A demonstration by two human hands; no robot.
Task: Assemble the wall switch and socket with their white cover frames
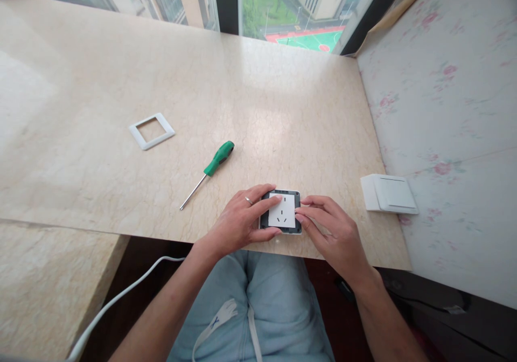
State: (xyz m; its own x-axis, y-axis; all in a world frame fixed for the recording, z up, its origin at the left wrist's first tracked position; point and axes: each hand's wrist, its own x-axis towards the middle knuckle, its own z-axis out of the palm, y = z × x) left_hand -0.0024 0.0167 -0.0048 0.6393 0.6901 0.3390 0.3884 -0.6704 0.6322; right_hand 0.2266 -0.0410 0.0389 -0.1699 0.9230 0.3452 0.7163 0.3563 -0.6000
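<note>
Light-blue trousers [278, 297] below my fingers. Socket [288, 215] clasped in my left hand [238, 220], thumb and fingers spanning it; right hand [339, 236] at its edge, fingertips bunched, whether pinching anything I cannot tell.

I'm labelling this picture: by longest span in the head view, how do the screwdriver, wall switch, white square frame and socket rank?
1. Screwdriver
2. Wall switch
Unsure: white square frame and socket. They look close in span, and hands partly cover the socket.
</note>
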